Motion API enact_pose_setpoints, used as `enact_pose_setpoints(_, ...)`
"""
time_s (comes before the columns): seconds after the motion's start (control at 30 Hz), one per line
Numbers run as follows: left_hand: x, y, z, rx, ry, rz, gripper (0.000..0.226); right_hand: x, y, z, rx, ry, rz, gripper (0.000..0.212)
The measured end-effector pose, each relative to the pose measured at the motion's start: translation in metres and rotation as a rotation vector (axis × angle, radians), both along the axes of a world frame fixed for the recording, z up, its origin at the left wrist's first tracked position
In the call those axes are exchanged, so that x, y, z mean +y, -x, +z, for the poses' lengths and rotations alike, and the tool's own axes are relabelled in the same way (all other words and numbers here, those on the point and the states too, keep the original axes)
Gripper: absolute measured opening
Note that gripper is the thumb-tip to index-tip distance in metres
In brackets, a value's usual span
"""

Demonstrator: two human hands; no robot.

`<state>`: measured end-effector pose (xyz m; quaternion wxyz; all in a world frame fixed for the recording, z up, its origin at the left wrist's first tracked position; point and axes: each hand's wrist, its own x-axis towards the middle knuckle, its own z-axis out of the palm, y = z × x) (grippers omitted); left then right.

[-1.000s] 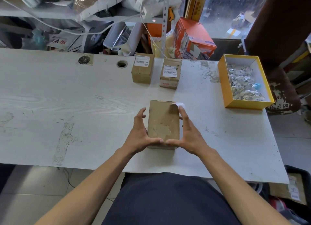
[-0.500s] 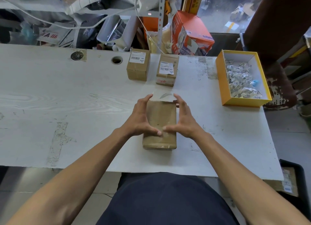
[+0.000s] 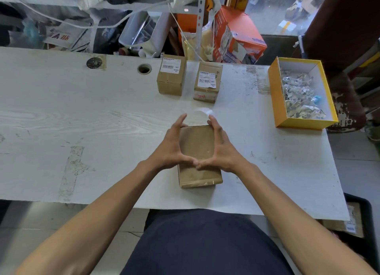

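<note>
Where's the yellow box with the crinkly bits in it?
In the head view, the yellow box sits at the right end of the white table, toward the back. A small labelled cardboard box stands to its left.

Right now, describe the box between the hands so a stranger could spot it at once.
On the white table, look near the front edge. The brown cardboard box lies between the left hand and right hand. Unlike the two smaller boxes behind, its top bears no white label.
</note>
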<state>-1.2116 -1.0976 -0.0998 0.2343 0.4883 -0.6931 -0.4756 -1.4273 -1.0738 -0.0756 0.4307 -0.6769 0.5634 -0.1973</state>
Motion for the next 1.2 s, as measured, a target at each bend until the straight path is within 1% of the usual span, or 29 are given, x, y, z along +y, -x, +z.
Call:
enact_pose_setpoints(0.07,-0.006,0.002,0.004,0.003,-0.011,0.048,0.135,-0.005,-0.001,0.002,-0.021,0.024,-0.074,0.131)
enact_pose_setpoints(0.13,-0.018,0.007,0.011,-0.026,0.008,0.094,0.123,-0.013,-0.002,0.005,-0.038,0.029,-0.143,0.118)
enact_pose_setpoints(0.23,-0.029,0.016,0.019,-0.086,0.025,0.167,0.101,-0.019,-0.007,0.007,-0.032,0.035,-0.155,0.109)
enact_pose_setpoints(0.27,-0.028,0.017,0.019,-0.091,0.020,0.172,0.097,-0.018,-0.008,0.007,-0.033,0.044,-0.167,0.105)
enact_pose_setpoints(0.3,-0.024,0.016,0.018,-0.078,0.007,0.164,0.098,-0.016,-0.009,0.007,-0.038,0.047,-0.176,0.104)
enact_pose_setpoints(0.33,-0.019,0.014,0.016,-0.051,-0.009,0.146,0.104,-0.013,-0.008,0.006,-0.049,0.041,-0.173,0.106)
enact_pose_setpoints(0.43,-0.002,0.002,0.010,-0.042,-0.033,0.025,0.132,-0.002,-0.001,0.002,-0.043,-0.008,-0.062,0.130)
enact_pose_setpoints(0.47,0.002,0.000,0.009,-0.062,-0.028,-0.005,0.137,0.003,0.001,0.000,-0.047,-0.025,-0.027,0.135)
enact_pose_setpoints(0.53,0.005,-0.001,0.009,-0.061,-0.026,0.007,0.136,0.008,0.002,-0.006,-0.086,-0.060,-0.018,0.138)
enact_pose_setpoints(0.63,-0.002,0.006,0.015,-0.018,-0.028,0.090,0.123,0.009,0.000,-0.006,-0.102,-0.082,-0.059,0.139)
enact_pose_setpoints(0.77,-0.013,0.014,0.023,-0.065,-0.017,0.160,0.101,0.008,0.000,0.001,-0.100,-0.080,-0.078,0.139)
enact_pose_setpoints(0.87,-0.016,0.016,0.026,-0.107,-0.009,0.233,0.076,0.007,0.000,0.000,-0.065,-0.082,-0.057,0.139)
enact_pose_setpoints(0.93,-0.017,0.015,0.028,-0.113,-0.016,0.240,0.063,0.007,0.001,-0.001,-0.049,-0.082,-0.035,0.138)
enact_pose_setpoints(1.07,-0.014,0.011,0.027,-0.179,0.039,0.247,0.048,0.002,0.002,0.003,-0.021,-0.088,-0.014,0.127)
enact_pose_setpoints(1.2,-0.021,0.007,0.034,-0.234,0.123,0.270,0.040,-0.009,0.002,0.015,0.044,-0.013,-0.009,0.107)
